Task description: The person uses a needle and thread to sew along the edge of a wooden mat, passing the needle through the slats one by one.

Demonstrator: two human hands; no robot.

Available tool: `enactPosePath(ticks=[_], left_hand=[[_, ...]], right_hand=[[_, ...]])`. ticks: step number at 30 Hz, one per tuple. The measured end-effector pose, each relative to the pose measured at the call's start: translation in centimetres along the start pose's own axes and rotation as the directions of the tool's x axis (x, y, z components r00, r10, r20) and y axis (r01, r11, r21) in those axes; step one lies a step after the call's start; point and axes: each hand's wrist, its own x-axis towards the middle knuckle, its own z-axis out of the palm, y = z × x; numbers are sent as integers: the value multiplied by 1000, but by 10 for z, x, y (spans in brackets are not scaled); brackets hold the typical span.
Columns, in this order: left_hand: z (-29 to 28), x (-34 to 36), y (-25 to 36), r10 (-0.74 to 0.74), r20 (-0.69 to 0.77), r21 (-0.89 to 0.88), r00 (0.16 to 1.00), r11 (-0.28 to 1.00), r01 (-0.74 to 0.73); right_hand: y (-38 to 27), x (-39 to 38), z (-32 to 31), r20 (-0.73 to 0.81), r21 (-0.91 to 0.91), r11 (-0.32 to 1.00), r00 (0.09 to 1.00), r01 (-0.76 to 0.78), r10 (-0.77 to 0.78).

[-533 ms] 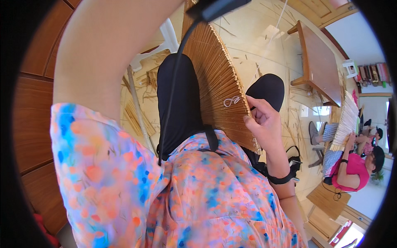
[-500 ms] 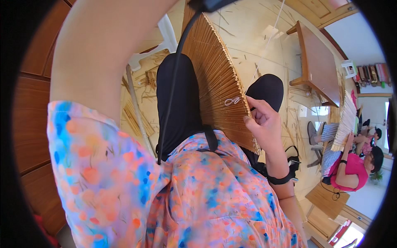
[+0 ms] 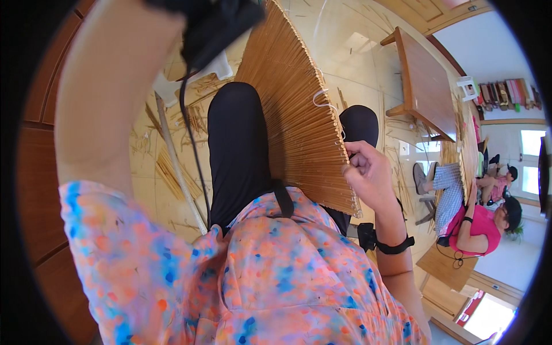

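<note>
Change: since the earlier frame, the left forearm (image 3: 109,98) has been raised higher, and a black device (image 3: 215,23) with a cable is now seen at 12 o'clock.
Mat: a panel of thin bamboo slats (image 3: 299,115) is laid across the lap, between the two black-clad knees, slanting from 12 o'clock down toward 4 o'clock.
Cord: a white string (image 3: 325,103) is looped along the panel's right edge.
Right hand (image 3: 368,175): closed in a pinch on the panel's right edge, near its lower corner; a black strap is worn at the wrist.
Left hand: hidden behind the black device; its grip cannot be told.
Floor (image 3: 356,40): pale tiles, strewn with loose slats and a long pole at 9 o'clock.
Surroundings: a wooden table (image 3: 428,86) stands at 2 o'clock; other people are seated at 3 o'clock.
</note>
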Motion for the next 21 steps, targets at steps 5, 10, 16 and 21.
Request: enactPosePath(ticks=[5, 10, 16, 21], left_hand=[[96, -70, -48, 58, 324, 51, 944, 996, -79], [128, -69, -90, 211, 169, -3, 963, 977, -214], [143, -21, -37, 650, -83, 224, 756, 751, -621], [170, -8, 12, 746, 203, -84, 634, 659, -748]], right_hand=[[-4, 47, -2, -124, 587, 797, 958, -141, 260], [23, 63, -3, 174, 718, 570, 897, -398, 407], [41, 60, 3, 123, 806, 483, 894, -343, 430], [60, 50, 0, 123, 946, 205, 862, -252, 492]])
